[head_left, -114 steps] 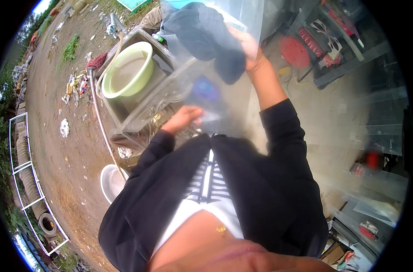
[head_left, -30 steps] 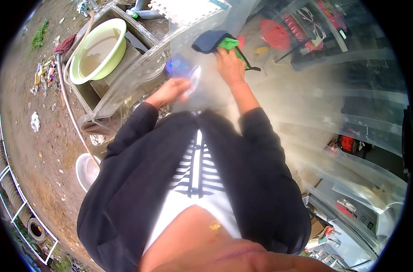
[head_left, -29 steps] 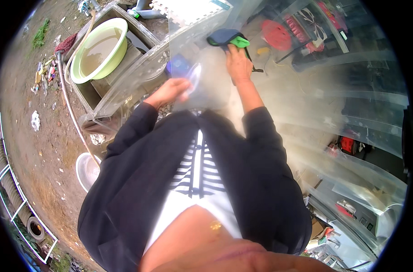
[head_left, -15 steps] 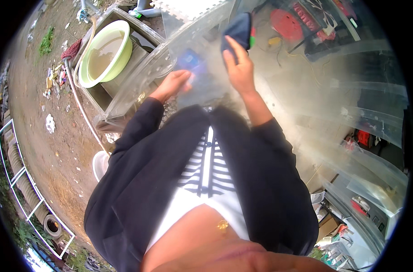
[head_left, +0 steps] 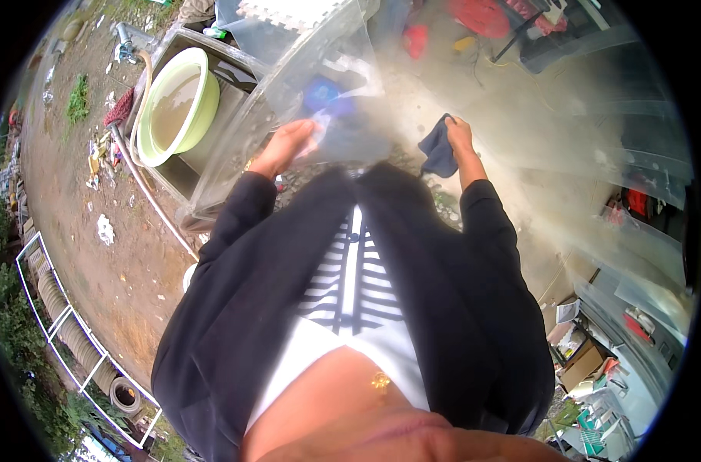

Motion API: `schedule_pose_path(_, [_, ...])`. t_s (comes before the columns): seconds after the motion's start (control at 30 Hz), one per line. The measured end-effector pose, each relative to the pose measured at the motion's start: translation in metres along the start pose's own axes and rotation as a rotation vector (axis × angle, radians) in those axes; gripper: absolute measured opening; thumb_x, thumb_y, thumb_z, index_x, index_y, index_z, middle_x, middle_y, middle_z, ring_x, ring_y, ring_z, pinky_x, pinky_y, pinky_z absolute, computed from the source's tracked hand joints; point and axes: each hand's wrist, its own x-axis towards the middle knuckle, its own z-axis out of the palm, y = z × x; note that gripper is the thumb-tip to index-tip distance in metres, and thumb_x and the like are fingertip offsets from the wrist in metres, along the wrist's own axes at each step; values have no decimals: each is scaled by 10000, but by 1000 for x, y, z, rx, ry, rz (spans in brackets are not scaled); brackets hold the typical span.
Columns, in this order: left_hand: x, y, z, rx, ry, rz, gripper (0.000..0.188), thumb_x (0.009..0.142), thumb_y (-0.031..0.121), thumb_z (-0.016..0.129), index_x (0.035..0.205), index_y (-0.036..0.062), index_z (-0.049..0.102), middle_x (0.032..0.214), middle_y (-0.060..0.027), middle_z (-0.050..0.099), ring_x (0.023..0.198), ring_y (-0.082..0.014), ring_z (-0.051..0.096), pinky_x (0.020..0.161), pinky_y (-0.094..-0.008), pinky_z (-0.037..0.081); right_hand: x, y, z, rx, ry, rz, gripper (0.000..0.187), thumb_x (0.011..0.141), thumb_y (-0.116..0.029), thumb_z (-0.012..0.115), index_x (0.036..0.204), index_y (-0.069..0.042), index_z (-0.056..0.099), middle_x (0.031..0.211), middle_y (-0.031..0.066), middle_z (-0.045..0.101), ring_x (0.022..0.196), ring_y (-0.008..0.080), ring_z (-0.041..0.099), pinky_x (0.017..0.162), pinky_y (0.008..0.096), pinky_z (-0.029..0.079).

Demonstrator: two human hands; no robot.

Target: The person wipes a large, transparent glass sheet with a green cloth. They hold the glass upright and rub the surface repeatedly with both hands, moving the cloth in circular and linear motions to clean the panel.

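My left hand (head_left: 287, 146) is closed at the edge of a hazy clear plastic sheet (head_left: 350, 142), its fingers pinching the film. A blurred blue patch (head_left: 325, 94) shows on or through the sheet just beyond those fingertips. In my right hand (head_left: 460, 135) a dark blue cloth (head_left: 439, 152) is gripped by one end and hangs down to the left. That hand is held out to the right, apart from the left one.
A pale green basin (head_left: 209, 96) of murky water sits over a concrete sink (head_left: 246, 58) at the left. Beside it lean a long-handled mop (head_left: 146, 185) and a hose (head_left: 145, 77). Red items (head_left: 477, 17) lie beyond the sheeting, and a cluttered shelf (head_left: 585, 366) stands right.
My right hand has come down and to the right with the cloth, which now hangs from its fingers. My left hand stays near the same spot on the plastic.
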Motion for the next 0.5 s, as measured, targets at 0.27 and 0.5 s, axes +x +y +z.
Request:
schedule_pose_path(0.27, [9, -2, -12, -43, 69, 6, 265, 962, 279, 525, 1039, 55, 644, 740, 0, 623, 684, -77, 606, 543, -202, 440, -83, -77, 17, 451, -391, 49, 699, 773, -446, 738, 1319, -70, 518, 1301, 156, 514, 1137, 235, 533, 929, 344, 435])
schedule_pose_path(0.5, [12, 18, 10, -20, 10, -26, 298, 949, 297, 537, 1076, 46, 635, 835, -27, 640, 730, -106, 603, 582, -238, 462, -89, -121, 47, 106, -577, -366, 509, 732, -434, 767, 1136, -146, 651, 1099, 114, 540, 1070, 233, 520, 961, 360, 395])
